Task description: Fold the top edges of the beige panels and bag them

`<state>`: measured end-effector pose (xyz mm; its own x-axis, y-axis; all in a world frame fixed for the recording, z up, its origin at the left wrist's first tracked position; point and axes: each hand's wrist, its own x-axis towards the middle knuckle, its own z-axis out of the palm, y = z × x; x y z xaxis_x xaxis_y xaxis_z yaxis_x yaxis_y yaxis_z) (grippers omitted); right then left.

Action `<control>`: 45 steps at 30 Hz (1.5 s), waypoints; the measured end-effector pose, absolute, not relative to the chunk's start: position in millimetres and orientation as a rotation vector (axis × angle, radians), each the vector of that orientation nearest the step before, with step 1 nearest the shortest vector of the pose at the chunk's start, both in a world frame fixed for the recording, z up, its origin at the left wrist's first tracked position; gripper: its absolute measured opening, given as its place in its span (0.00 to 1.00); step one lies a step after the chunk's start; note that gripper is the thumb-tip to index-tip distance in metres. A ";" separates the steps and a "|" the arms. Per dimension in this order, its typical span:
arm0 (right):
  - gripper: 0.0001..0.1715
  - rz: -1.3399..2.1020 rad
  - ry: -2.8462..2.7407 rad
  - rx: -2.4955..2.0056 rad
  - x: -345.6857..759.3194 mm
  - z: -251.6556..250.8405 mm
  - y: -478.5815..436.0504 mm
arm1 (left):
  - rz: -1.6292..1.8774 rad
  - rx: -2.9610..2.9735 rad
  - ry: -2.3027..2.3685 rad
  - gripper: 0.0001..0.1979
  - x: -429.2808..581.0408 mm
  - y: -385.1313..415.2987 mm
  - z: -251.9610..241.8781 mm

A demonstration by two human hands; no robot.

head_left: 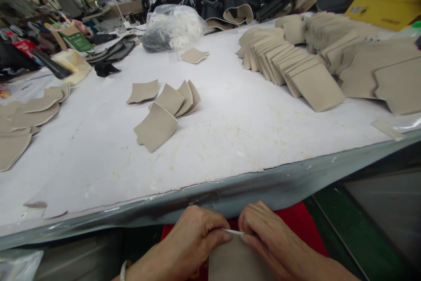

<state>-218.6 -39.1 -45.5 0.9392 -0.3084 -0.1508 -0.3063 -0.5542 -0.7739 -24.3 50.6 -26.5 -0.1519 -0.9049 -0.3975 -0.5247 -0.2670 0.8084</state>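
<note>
A beige leather piece (235,261) hangs at the bottom of the view, just off the table's front edge. My left hand (199,235) pinches its top edge between thumb and curled fingers. Close beside it, my right hand (268,232) grips the same edge, and a thin pale strip of that edge shows between the two thumbs. The lower part of the piece runs out of view. Further up on the table, a small group of similar beige pieces (156,127) lies loosely overlapped.
The white-covered table (210,154) stretches ahead. Fanned beige pieces (272,57) lie at right near a yellow box (388,2); others (36,110) lie at far left. A clear plastic bag (174,26), a brush-like tool (70,66) and black bags (226,5) stand further back. People work in the background.
</note>
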 end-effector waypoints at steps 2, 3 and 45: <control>0.11 -0.037 0.416 -2.207 -218.0 -48.0 -39.2 | -1.386 1.695 -1.645 0.07 -28.2 48.6 -28.4; 0.11 -0.051 0.415 -2.216 -217.9 -49.2 -39.0 | -1.368 1.677 -1.668 0.08 -30.5 47.6 -30.2; 0.16 -0.128 0.563 -1.981 -247.9 -58.5 -55.8 | -1.295 1.628 -1.885 0.11 -52.1 32.9 -42.1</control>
